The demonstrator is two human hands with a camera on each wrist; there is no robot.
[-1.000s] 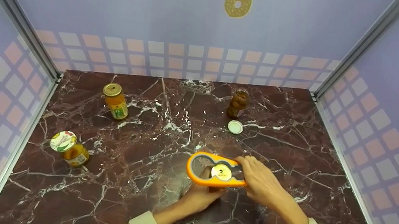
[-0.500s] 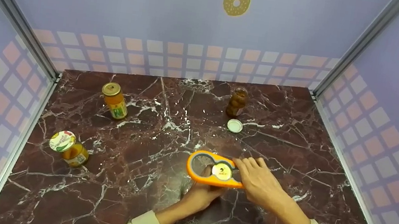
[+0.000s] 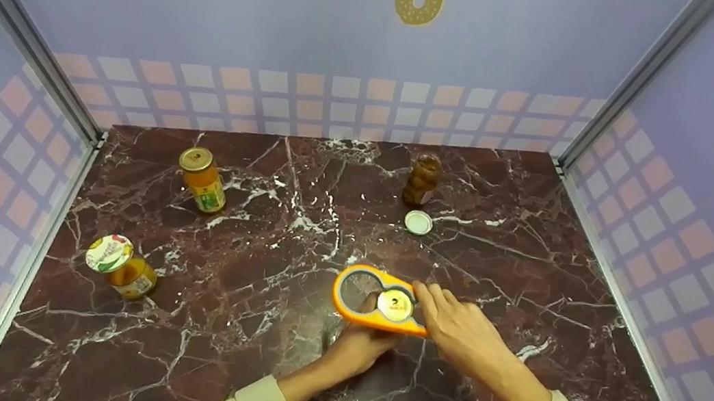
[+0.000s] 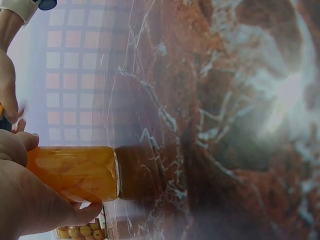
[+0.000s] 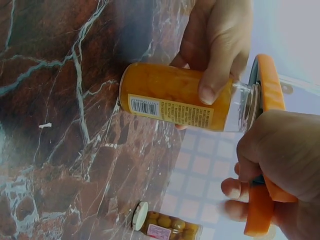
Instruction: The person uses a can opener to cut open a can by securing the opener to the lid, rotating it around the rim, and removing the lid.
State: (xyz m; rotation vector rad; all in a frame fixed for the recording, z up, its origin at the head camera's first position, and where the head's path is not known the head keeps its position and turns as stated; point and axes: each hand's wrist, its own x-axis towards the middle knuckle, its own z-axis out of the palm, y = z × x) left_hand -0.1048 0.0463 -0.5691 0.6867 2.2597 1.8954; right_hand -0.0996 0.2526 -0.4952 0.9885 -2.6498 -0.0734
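A glass jar of orange fruit pieces (image 5: 170, 95) stands upright, its base right at the marble tabletop. My left hand (image 3: 356, 352) grips the jar's side, with the thumb along the glass in the right wrist view. Over the jar's pale lid (image 3: 394, 305) sits an orange jar opener (image 3: 340, 298) with a grey inner lining. Its narrower opening surrounds the lid, while the wider loop juts out to the left. The fingers of my right hand (image 3: 468, 329) are curled round the opener's handles, which they hide in the head view.
A jar of olive-like fruit (image 3: 422, 181) stands lidless at the back right, a loose lid (image 3: 419, 222) lying in front. On the left are a tall orange jar with a gold lid (image 3: 204, 182) and a shorter jar with a patterned lid (image 3: 126, 268). Walls enclose the table's back and sides.
My right hand has shifted slightly left and squeezed the opener's handles together, so the opener now fits closely about the lid. My left hand keeps its grip on the jar.
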